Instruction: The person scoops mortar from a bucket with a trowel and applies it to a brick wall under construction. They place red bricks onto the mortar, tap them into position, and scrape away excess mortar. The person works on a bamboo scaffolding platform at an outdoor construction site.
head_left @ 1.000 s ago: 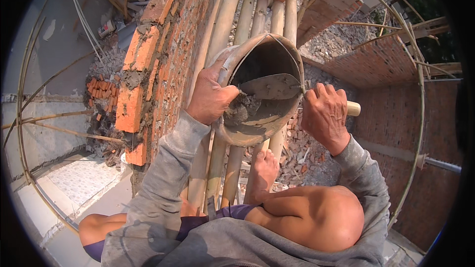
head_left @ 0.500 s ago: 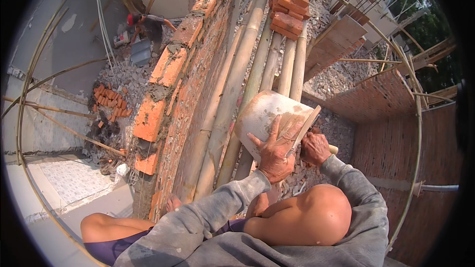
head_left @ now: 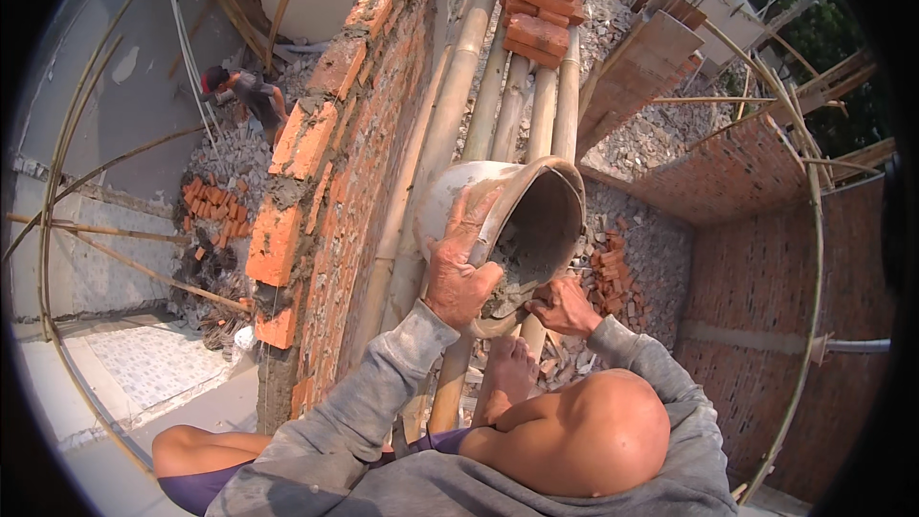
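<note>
A whitish, mortar-stained bucket [head_left: 442, 193] lies tilted on the bamboo poles, its mouth facing toward me and to the right. Grey mortar [head_left: 513, 266] sits in its lower part. My left hand [head_left: 459, 273] clasps the bucket's left side, thumb at the rim and fingers spread along the outer wall. At the lower right of the mouth, my right hand [head_left: 567, 308] is closed round a trowel, whose grey blade [head_left: 518, 298] reaches in at the rim. The trowel's handle is hidden by that hand. My bare foot [head_left: 507, 373] rests just below the bucket.
A brick wall [head_left: 335, 258] with wet mortar on top runs along the left. Bamboo poles [head_left: 459, 67] form the platform, with stacked bricks [head_left: 538, 10] farther along. Another person [head_left: 251, 96] stands among rubble below left. Loose bricks [head_left: 617, 273] lie low on the right.
The bucket has swung round, from its outer side facing me to its mouth facing me. My left hand has moved left with it. The person below has shifted left and straightened somewhat.
</note>
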Tool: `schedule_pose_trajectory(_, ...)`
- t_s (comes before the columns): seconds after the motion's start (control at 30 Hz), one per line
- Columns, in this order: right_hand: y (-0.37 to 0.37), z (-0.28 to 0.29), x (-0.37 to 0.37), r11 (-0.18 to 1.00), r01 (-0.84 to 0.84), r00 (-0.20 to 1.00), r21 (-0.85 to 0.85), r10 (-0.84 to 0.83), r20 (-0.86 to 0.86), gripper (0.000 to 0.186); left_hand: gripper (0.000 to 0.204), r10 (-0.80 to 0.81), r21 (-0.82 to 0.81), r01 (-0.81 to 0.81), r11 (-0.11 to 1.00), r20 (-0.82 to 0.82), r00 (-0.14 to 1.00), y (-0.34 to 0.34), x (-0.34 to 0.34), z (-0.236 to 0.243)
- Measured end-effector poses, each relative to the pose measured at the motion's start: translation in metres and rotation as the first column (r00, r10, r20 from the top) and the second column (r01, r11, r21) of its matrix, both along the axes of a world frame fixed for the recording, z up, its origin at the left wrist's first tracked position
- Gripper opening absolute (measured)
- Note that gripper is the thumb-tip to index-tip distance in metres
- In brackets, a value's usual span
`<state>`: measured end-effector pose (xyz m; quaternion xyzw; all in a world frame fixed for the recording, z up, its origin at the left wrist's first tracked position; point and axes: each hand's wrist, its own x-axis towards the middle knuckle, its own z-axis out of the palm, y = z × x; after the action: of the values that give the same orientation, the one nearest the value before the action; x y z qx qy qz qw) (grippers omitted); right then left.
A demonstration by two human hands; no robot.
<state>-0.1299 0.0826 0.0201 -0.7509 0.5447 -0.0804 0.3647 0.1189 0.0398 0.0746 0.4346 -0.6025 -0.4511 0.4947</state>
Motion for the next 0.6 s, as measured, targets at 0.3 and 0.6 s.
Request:
schedule_pose_trajectory(0.3, -0.059, 0.064, 0.049, 0.412, -0.194, 0.515, 0.890, -0.730, 0.450, 0.030, 0.067, 0.154, 0.417, 0.002, 0.909, -0.341, 0.927, -0.043, 0.066, -0.006)
schedule_pose_trajectory(0.6, -0.050, 0.134, 0.007, 0.910, -0.116, 0.927, -0.398, -0.044, -0.372, 0.011, 0.056, 0.201, 0.407, 0.008, 0.913, -0.468, 0.860, -0.050, 0.077, -0.018)
